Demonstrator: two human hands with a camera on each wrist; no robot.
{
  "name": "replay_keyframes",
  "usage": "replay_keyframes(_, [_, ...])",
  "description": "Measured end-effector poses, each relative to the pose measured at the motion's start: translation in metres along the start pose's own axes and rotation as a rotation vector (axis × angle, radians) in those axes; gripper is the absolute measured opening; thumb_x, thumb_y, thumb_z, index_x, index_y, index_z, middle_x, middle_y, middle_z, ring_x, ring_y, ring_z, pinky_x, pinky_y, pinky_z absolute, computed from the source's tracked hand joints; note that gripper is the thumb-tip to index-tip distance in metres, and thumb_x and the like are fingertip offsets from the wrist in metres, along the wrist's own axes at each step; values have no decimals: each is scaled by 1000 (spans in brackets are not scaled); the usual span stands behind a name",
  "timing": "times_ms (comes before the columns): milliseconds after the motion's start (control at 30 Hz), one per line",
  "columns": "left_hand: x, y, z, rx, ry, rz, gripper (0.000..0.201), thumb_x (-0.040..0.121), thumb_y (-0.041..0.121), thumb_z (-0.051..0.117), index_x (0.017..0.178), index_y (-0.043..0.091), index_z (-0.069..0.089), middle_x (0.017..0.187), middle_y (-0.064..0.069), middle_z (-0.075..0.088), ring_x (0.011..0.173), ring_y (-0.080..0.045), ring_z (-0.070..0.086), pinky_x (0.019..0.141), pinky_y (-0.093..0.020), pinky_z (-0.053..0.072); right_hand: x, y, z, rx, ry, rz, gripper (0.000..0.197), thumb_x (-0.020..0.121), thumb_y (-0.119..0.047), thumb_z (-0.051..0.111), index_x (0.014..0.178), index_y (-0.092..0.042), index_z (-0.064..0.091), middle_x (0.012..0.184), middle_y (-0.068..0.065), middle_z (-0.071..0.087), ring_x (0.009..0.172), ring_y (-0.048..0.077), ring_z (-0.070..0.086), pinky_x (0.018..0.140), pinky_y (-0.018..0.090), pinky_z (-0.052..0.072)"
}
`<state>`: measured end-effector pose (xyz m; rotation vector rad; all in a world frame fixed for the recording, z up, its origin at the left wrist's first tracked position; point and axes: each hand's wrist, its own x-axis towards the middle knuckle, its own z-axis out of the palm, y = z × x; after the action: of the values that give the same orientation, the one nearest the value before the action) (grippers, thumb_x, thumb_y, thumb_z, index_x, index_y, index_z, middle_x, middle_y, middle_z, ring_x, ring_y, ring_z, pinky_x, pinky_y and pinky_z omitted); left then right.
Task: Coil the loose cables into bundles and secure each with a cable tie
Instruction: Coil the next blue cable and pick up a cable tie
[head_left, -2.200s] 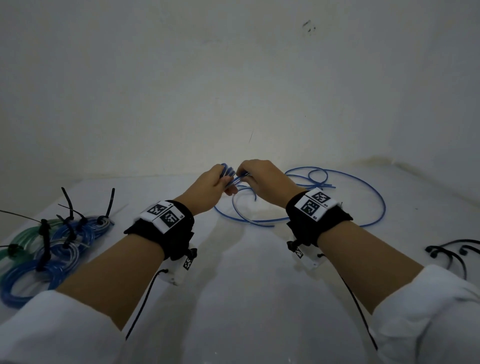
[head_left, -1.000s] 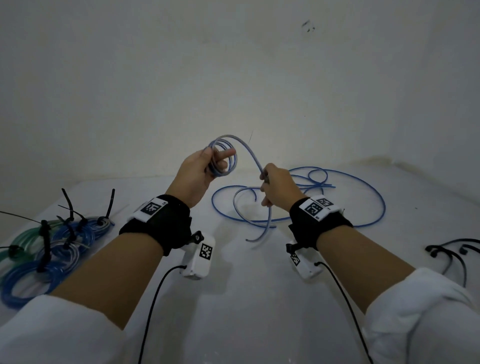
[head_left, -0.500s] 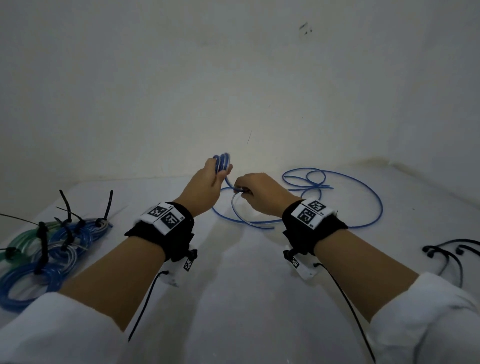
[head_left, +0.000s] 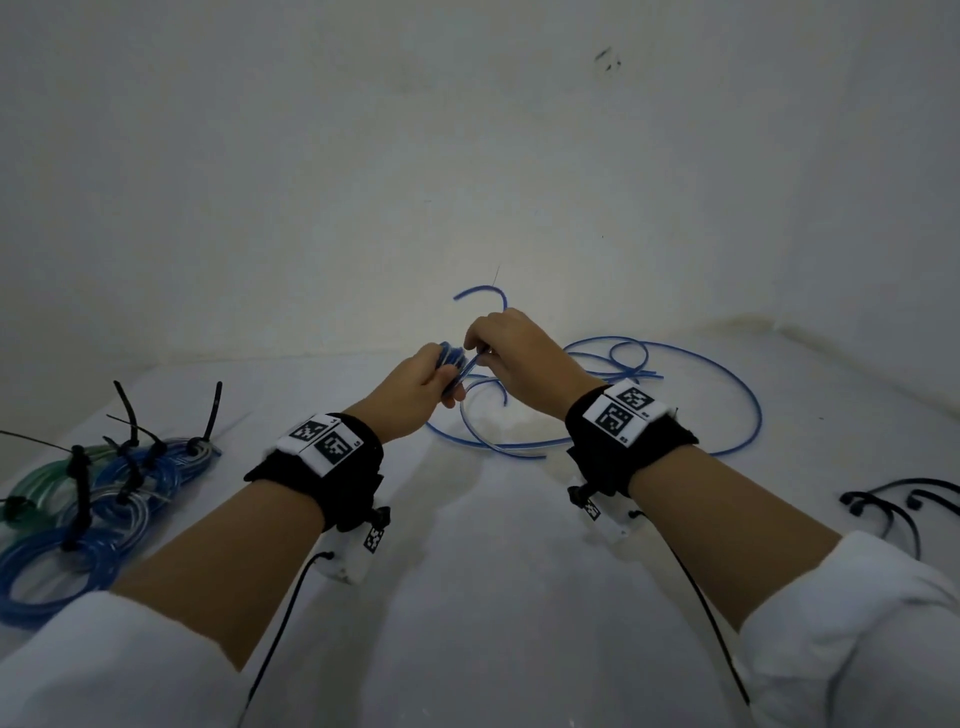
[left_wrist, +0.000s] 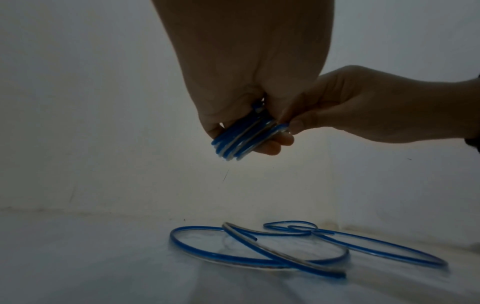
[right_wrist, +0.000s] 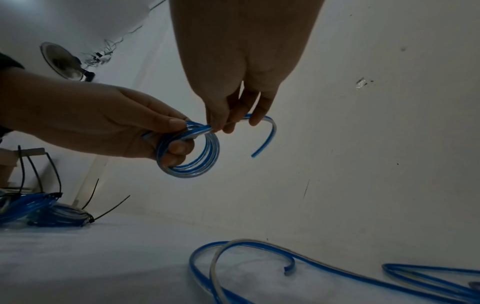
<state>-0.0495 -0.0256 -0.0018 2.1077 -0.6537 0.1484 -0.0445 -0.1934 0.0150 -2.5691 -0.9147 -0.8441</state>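
My left hand (head_left: 441, 376) grips a small coil of blue cable (head_left: 451, 362) above the white table (head_left: 493, 597). In the right wrist view the coil (right_wrist: 191, 156) has several turns, with the left thumb and fingers round it. My right hand (head_left: 477, 356) pinches the same cable right beside the coil. The cable's short free tail (head_left: 488, 292) arcs up behind that hand, and the tail (right_wrist: 266, 131) curls down at its end. The coil (left_wrist: 240, 142) shows edge-on in the left wrist view. More loose blue cable (head_left: 727, 395) lies in wide loops on the table beyond my hands.
Several tied blue and green bundles (head_left: 88, 509) lie at the left, black tie tails sticking up. Loose black cable ties (head_left: 893, 506) lie at the right edge. A white wall stands close behind the table. Wrist camera leads hang under both forearms.
The right hand has risen to the coil and laid another stretch of cable against it. The free tail now arcs above that hand. The left hand has barely moved.
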Motion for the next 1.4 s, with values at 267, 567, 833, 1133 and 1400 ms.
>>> replay_keyframes(267, [-3,7,-8,-157,-47,-17,11,99,6,33,92,6,41,75,1,44,65,-9,39,56,-6,37,-3,6,1,136,13,81,11,90,-9,56,97,0,59,94,13,61,86,20,50,74,17,29])
replay_keyframes(567, [4,6,-15,-468,100,-36,22,101,9,27,89,12,46,72,0,42,54,-1,49,59,-13,43,-13,22,8,151,11,346,19,91,-2,49,107,-6,58,95,13,60,88,25,55,72,22,35])
replay_keyframes(833, [13,9,-17,-610,259,-89,24,101,10,28,86,13,46,71,2,44,55,-6,47,66,-22,40,-18,14,4,296,-14,309,15,89,4,43,99,-6,48,81,12,60,64,22,53,64,37,48])
replay_keyframes(1133, [14,15,-12,-763,262,-97,26,101,9,27,83,11,46,72,-1,44,63,-12,45,69,-23,41,-20,11,5,224,-52,185,8,88,-8,59,95,-5,60,93,8,65,76,18,55,71,29,44])
replay_keyframes(1400, [16,14,-7,-937,253,-91,26,102,9,25,88,7,46,77,-3,47,72,-14,48,78,-26,43,-19,5,13,348,90,211,5,86,-12,62,87,-8,64,90,6,48,73,14,49,66,7,34])
